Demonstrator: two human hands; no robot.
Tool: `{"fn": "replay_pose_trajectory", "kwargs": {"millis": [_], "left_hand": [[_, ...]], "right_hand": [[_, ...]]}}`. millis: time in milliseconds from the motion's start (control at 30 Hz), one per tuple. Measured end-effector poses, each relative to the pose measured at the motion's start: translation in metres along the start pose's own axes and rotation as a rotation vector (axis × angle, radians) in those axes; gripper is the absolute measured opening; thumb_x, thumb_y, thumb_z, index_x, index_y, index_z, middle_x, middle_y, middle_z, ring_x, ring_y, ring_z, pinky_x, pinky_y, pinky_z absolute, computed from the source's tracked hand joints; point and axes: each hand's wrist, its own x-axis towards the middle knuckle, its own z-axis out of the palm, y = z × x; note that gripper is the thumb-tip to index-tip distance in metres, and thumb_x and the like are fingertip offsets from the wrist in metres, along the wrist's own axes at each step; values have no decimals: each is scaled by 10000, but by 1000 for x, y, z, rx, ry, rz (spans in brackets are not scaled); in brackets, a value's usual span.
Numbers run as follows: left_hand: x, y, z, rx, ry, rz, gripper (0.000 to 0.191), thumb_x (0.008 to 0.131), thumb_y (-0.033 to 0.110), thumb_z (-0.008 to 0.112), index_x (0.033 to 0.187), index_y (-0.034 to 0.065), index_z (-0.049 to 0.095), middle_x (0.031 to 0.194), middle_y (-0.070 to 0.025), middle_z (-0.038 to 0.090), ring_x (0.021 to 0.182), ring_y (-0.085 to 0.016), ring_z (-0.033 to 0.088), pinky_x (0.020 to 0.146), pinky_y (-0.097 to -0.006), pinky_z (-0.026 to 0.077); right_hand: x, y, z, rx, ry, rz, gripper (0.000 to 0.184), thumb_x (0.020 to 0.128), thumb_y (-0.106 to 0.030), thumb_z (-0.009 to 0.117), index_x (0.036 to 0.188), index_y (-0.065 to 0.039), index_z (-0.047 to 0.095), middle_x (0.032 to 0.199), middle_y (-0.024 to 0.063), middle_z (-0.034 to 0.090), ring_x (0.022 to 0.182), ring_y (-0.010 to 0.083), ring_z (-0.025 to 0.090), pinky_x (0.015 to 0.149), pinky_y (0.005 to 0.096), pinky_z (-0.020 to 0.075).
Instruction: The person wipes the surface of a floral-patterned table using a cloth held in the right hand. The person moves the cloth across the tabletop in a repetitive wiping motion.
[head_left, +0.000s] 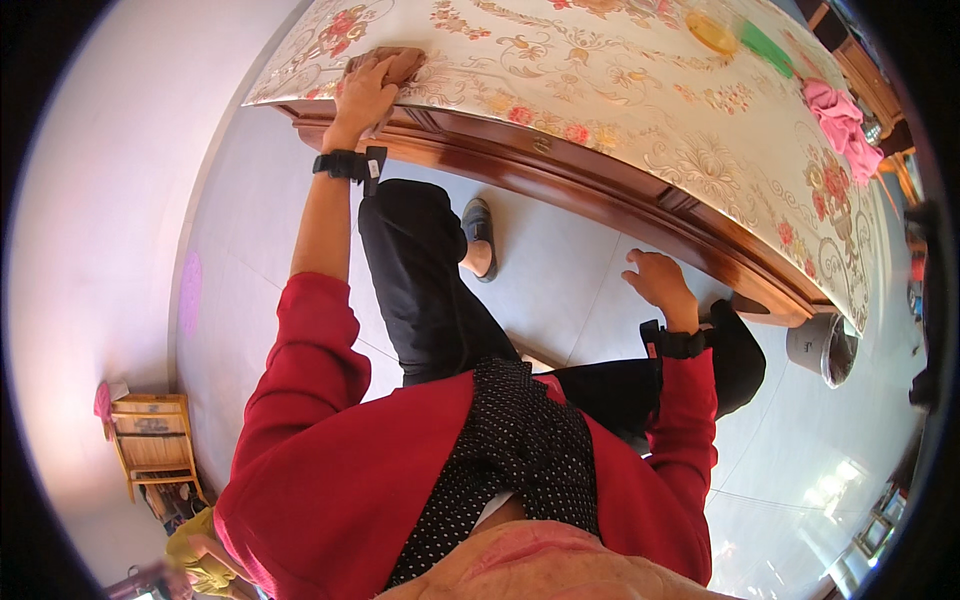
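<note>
My left hand (365, 94) is on a bunched brown cloth (405, 66) at the near left edge of a table. Part of the cloth hangs over that edge below my palm. A cream tablecloth (615, 75) with gold and red flowers covers the top. Under it shows the reddish-brown wooden frame (525, 166) of the table. Away from the tabletop, my right hand (658, 281) hovers near my knee, just short of the wooden edge. It holds nothing, and its fingers are loosely curled with gaps between them. Each wrist wears a black strap.
A pink cloth (840, 124), a yellow round item (711, 34) and a green item (766, 49) lie towards the table's right end. Below that end stands a grey bin (808, 346). A wooden chair (154, 435) and another person (206, 555) are at lower left.
</note>
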Motion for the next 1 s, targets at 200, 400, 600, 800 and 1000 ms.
{"fn": "replay_pose_trajectory", "kwargs": {"millis": [200,400,600,800,1000], "left_hand": [[-16,75,3,-5,43,-11,563,849,269,595,1408,219,550,1464,-123,504,1330,-395,459,1024,-656,384],[-27,142,3,-99,53,71,550,857,262,626,1401,221,555,1454,-131,507,1335,-392,450,1034,-658,361],[-32,201,7,-112,60,148,545,854,274,658,1388,221,565,1447,-127,506,1321,-375,455,1016,-649,369],[-33,256,5,-117,59,202,518,855,267,633,1367,207,582,1415,-130,526,1291,-361,473,1001,-639,372],[-25,312,11,-227,86,321,451,863,189,606,1314,171,601,1319,-126,583,1198,-370,533,955,-554,445]], "right_hand": [[-4,4,2,-10,63,-47,307,855,-289,692,1046,-53,645,963,208,701,953,400,670,808,524,524],[-7,2,0,-1,68,-10,316,851,-295,694,1055,-56,660,975,202,705,960,399,668,815,514,526],[-11,0,-2,12,53,8,321,851,-305,690,1055,-58,664,985,201,703,970,398,666,820,511,526],[-11,1,-2,22,47,14,318,856,-309,683,1043,-53,659,973,197,703,973,399,665,825,512,526],[-11,1,-3,20,42,12,320,853,-307,678,1048,-54,658,976,200,703,963,402,667,829,515,526]]}}
